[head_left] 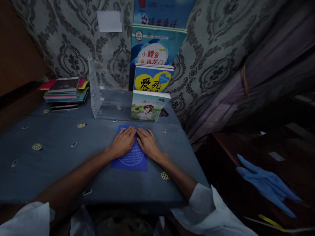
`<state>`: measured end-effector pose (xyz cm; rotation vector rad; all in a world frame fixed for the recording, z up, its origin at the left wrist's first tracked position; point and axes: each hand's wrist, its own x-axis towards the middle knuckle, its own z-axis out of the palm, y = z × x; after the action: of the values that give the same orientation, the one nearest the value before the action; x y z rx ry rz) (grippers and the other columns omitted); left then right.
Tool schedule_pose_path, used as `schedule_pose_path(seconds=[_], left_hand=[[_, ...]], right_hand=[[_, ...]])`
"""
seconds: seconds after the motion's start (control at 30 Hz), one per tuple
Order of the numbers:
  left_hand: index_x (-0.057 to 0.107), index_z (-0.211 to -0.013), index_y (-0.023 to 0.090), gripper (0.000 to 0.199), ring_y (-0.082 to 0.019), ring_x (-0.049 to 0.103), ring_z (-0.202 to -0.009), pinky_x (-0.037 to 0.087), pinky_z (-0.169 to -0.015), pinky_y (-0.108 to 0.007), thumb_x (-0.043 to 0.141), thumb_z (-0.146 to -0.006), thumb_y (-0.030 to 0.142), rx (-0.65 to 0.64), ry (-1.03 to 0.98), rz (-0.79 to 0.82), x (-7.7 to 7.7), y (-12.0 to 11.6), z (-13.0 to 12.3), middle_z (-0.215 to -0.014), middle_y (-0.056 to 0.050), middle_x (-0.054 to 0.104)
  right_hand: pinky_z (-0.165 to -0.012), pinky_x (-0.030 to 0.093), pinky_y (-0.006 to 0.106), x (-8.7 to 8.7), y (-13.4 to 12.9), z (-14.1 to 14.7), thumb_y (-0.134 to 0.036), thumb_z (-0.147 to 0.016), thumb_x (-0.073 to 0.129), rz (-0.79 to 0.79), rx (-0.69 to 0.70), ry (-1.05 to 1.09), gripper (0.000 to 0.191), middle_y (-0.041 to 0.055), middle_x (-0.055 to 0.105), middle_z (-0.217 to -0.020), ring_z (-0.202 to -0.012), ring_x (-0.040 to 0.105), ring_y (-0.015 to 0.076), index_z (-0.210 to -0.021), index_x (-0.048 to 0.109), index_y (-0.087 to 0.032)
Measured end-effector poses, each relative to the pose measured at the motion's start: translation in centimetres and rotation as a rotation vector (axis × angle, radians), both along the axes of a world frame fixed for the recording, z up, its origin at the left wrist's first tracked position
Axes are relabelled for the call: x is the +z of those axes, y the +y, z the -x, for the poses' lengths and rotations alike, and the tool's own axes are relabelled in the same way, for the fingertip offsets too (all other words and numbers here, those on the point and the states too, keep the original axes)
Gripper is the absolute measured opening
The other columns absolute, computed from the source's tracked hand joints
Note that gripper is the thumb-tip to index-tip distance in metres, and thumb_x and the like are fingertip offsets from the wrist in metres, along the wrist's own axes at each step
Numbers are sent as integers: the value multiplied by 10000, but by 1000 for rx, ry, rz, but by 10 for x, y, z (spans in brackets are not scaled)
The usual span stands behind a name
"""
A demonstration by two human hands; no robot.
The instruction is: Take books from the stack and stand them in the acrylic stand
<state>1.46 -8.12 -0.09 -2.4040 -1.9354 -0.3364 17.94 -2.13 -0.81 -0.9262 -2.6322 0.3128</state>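
Observation:
A blue book with pale print lies flat on the cloth-covered table, near its middle. My left hand rests palm down on the book's upper left part, fingers stretched forward. On the upper right part lies my right hand, also palm down with its fingers extended. The fingertips of both hands nearly meet at the top of the book. Just beyond them, a clear stepped rack holds a row of upright books, the front one a green and white book with a drawn figure.
A stack of books sits at the table's back left. White paper is on the patterned wall. To the right, blue gloves lie on a dark red surface, beside a gathered curtain.

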Motion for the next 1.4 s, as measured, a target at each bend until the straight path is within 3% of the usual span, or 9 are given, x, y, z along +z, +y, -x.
schedule_pose_path(seconds=[0.2,0.37,0.5,0.67,0.87,1.03,1.27,1.4], left_hand=[[496,-1431,79,543,-365,443,-1409,362,-1113,-517,347,-1021,402,219,102,48,12,-5,7,-1493,-249,485],[443,-1468,46,590,-416,407,-1418,340,-1096,-590,300,-1026,410,227,84,65,8,-5,9,-1498,-288,454],[438,-1479,84,579,-397,424,-1410,348,-1089,-582,307,-1027,421,226,112,37,4,-4,9,-1493,-266,474],[460,-1458,65,578,-392,416,-1418,335,-1102,-583,311,-1033,427,231,134,48,6,-5,9,-1498,-277,463],[398,-1512,153,575,-334,357,-1470,226,-1179,-587,291,-1041,466,129,74,33,-3,-4,28,-1557,-209,416],[296,-1571,177,600,-261,247,-1525,146,-1229,-526,257,-1052,476,-45,41,87,-9,7,44,-1626,-147,311],[220,-1598,207,670,-221,157,-1549,112,-1242,-475,268,-1038,572,-252,42,193,0,26,46,-1660,-102,221],[217,-1599,217,679,-207,159,-1548,110,-1244,-442,268,-1034,589,-276,26,190,3,25,44,-1657,-103,231]], right_hand=[[-1203,291,545,4,-1,-3,-243,-1012,380,-26,37,-8,459,157,533,-1489,-1435,435,265,-1434,537,-151],[-1217,241,570,10,4,-4,-274,-1028,375,-19,188,-97,479,113,455,-1558,-1481,361,251,-1495,461,-215],[-1211,214,603,9,7,-5,-365,-1027,405,3,77,-122,507,140,400,-1587,-1500,320,274,-1504,442,-198],[-1223,216,567,8,8,-8,-425,-1012,438,15,-48,-107,570,186,416,-1566,-1496,328,285,-1492,449,-117],[-1218,237,549,9,9,-10,-423,-1011,431,26,-36,-81,573,191,430,-1555,-1483,353,289,-1479,464,-94],[-1212,236,565,7,10,-9,-404,-1007,435,28,-26,-56,546,175,433,-1557,-1484,353,283,-1485,466,-142],[-1226,228,538,10,8,-9,-396,-1006,442,36,-41,-81,555,176,426,-1561,-1486,350,280,-1484,464,-114],[-1220,238,549,10,8,-9,-395,-1009,434,25,-52,-83,545,167,431,-1560,-1485,353,275,-1486,461,-131]])
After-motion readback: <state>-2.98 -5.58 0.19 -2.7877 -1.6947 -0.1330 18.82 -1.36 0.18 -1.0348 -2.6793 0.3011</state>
